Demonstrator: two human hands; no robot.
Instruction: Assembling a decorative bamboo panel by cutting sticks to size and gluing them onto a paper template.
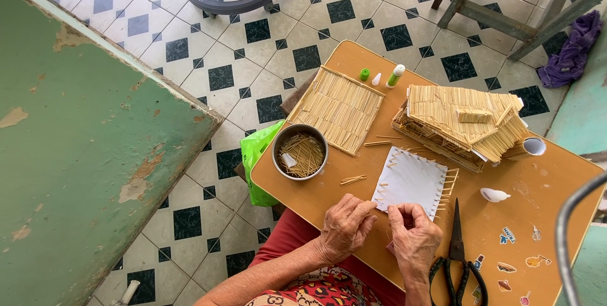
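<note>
Both hands were working at the near edge of the white card (408,183), which lay flat on the small wooden table (537,186). The left hand (344,227) pinched the card's lower corner with curled fingers, and the right hand (414,236) was bent beside it; what its fingertips grasped I cannot tell. Thin sticks stuck out along the card's right and top edges. The black scissors (458,255) lay just right of the right hand. The metal bowl (300,151) of sticks stood to the left near the table edge, the stick mat (338,109) behind it, and the stick house (461,126) behind the card. Some bare table remained at the right.
</note>
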